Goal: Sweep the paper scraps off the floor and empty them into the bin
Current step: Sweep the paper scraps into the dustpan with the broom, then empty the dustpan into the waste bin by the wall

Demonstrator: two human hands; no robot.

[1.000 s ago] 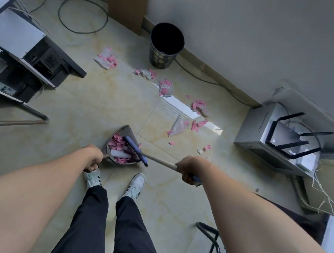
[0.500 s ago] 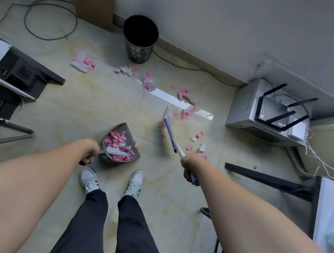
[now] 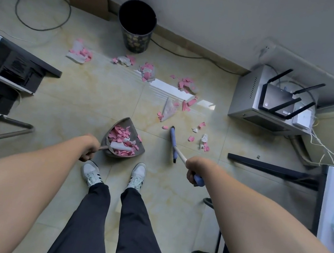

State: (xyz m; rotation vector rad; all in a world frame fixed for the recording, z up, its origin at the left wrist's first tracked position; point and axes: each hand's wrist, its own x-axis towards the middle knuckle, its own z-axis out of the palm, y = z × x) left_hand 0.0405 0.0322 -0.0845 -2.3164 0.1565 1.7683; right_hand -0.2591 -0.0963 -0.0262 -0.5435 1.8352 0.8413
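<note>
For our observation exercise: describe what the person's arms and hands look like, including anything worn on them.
Both forearms are bare to the edge of the picture, with no sleeves in view. The left hand and right hand wear no gloves, and no watch, ring or bracelet shows.

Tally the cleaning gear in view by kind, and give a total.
Black round waste bin: 1
Grey plastic dustpan holding pink paper scraps, gripped by the left hand: 1
Blue-headed broom with a pale handle, gripped by the right hand: 1
Total: 3
</note>
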